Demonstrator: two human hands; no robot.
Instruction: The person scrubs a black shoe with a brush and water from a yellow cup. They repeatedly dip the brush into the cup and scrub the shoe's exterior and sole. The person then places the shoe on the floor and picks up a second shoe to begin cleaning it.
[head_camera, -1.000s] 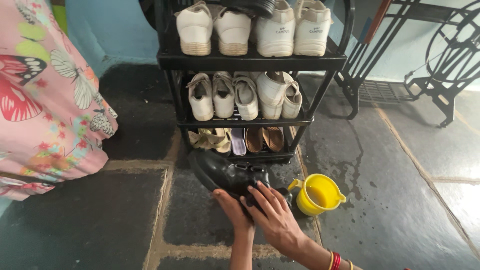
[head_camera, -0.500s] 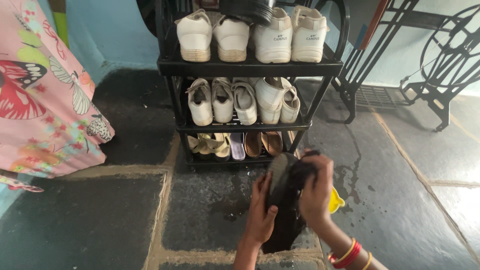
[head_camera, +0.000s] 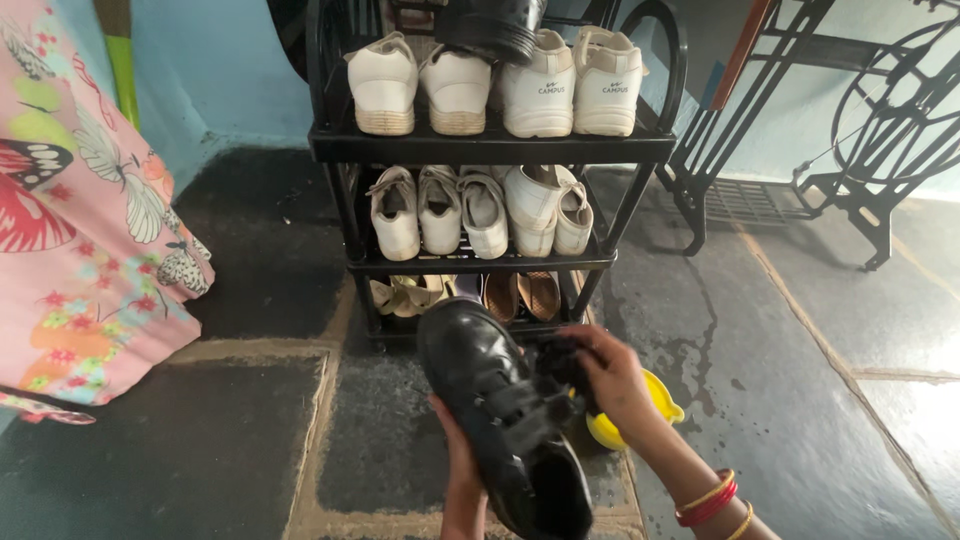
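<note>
My left hand (head_camera: 462, 455) grips a black strapped shoe (head_camera: 500, 410) from underneath and holds it up over the floor, toe pointing away toward the rack. My right hand (head_camera: 612, 375) presses a dark cloth or brush (head_camera: 560, 365) against the shoe's right side; what exactly it is stays unclear. Red and gold bangles (head_camera: 712, 498) circle my right wrist. A yellow cup (head_camera: 620, 425) sits on the floor, partly hidden behind my right hand.
A black shoe rack (head_camera: 490, 148) straight ahead carries white sneakers on two shelves and sandals at the bottom, with another black shoe (head_camera: 495, 28) on top. A pink floral cloth (head_camera: 70, 230) hangs at the left. A black metal sewing-machine stand (head_camera: 850, 130) stands at the right.
The shoe has come up off the floor beside the yellow cup and been turned in my hands; my right hand now rubs its side.
</note>
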